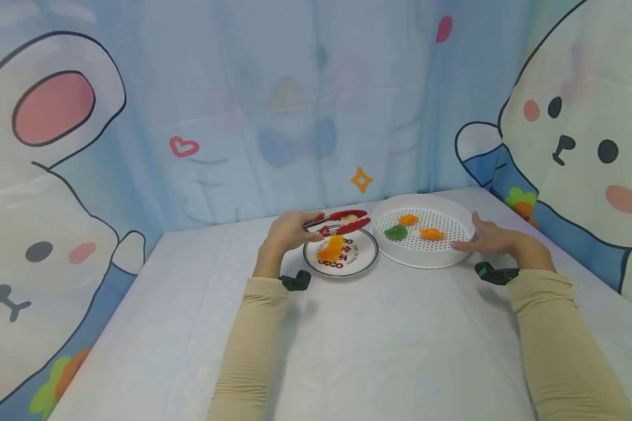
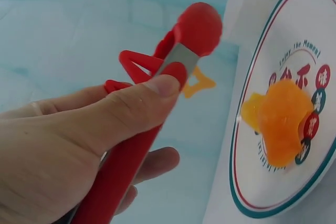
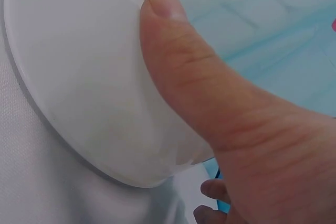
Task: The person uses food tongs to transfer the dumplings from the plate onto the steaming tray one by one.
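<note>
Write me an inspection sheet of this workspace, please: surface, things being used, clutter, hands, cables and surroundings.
Surface: a table under a pale cloth.
Things in use: red tongs, above a plate bearing an orange lump and a yellow bit; a round white tray holding two orange pieces and a green piece. Something pale shows between the tong ends, too small to identify.
Clutter: nothing seen.
Hands: left hand grips the tongs; right hand touches the tray's side.
Cables: nothing seen.
Surroundings: blue curtain printed with cartoon animals.
</note>
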`<action>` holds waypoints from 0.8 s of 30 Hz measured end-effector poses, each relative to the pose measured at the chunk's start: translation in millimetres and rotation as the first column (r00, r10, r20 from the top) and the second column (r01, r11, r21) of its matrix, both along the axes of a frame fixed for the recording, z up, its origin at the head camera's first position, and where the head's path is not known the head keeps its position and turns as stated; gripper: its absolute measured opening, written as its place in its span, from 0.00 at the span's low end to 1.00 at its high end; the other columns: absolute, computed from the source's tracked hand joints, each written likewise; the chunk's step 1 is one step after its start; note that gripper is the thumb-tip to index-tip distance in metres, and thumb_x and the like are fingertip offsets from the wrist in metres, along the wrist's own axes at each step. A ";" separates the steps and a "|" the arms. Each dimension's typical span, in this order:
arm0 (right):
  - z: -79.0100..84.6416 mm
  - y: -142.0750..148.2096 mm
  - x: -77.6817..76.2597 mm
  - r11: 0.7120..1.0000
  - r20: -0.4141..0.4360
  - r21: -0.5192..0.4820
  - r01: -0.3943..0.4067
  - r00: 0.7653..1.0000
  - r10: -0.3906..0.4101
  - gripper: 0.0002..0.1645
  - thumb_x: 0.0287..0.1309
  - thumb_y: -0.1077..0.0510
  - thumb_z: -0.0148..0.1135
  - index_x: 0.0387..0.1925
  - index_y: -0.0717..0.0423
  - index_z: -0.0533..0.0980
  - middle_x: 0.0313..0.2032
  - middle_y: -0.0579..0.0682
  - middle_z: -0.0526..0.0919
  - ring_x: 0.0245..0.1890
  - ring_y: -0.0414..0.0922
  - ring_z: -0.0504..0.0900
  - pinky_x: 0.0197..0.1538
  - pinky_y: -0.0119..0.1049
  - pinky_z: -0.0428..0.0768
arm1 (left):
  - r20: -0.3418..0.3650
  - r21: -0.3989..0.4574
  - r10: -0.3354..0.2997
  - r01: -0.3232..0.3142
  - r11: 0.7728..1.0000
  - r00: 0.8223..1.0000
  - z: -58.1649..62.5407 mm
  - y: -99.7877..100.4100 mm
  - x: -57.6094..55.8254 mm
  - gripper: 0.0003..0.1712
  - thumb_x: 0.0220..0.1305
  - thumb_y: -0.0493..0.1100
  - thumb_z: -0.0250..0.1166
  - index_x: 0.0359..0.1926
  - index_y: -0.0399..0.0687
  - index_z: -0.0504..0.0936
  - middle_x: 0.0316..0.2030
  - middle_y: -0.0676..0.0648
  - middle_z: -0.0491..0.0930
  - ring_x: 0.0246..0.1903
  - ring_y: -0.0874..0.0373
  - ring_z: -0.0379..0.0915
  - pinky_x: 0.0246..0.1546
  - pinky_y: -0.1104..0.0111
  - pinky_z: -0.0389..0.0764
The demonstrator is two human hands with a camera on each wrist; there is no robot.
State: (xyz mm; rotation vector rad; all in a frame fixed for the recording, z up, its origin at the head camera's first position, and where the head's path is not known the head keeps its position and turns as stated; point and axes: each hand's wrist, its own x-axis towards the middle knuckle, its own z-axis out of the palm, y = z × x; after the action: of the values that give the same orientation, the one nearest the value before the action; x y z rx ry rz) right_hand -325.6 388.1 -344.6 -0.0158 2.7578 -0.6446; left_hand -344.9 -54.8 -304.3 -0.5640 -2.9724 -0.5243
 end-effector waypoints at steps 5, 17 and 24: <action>-2.4 0.0 -3.0 1.000 -0.006 0.007 -0.006 1.000 0.006 0.78 0.50 0.24 0.55 0.65 0.69 0.16 0.65 0.82 0.31 0.64 0.77 0.37 0.61 0.73 0.44 | -0.048 0.035 0.001 0.000 0.999 0.999 1.2 11.4 3.9 0.37 0.56 0.58 0.68 0.66 0.68 0.67 0.58 0.51 0.77 0.48 0.55 0.72 0.47 0.63 0.76; -2.0 -0.9 -3.1 1.000 0.007 0.010 -0.004 1.000 0.004 0.77 0.50 0.24 0.55 0.66 0.70 0.17 0.64 0.83 0.31 0.64 0.78 0.36 0.61 0.73 0.44 | -0.174 0.002 -0.045 0.046 0.999 0.984 -12.9 62.3 12.3 0.37 0.55 0.62 0.66 0.67 0.70 0.67 0.29 0.55 0.80 0.28 0.61 0.68 0.23 0.72 0.66; -2.4 0.6 -2.9 1.000 0.005 0.001 0.006 1.000 -0.006 0.78 0.50 0.24 0.55 0.66 0.68 0.17 0.65 0.82 0.30 0.64 0.77 0.36 0.60 0.74 0.44 | -0.167 -0.039 -0.080 0.075 0.996 0.983 -28.8 91.0 17.5 0.37 0.56 0.62 0.65 0.67 0.69 0.66 0.50 0.51 0.82 0.25 0.60 0.73 0.17 0.71 0.67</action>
State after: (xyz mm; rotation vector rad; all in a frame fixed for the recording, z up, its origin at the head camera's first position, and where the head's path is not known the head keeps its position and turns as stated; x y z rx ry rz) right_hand -328.5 388.7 -347.0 -0.0064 2.7547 -0.6442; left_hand -327.4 36.2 -333.1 -0.6925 -2.8131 -0.4127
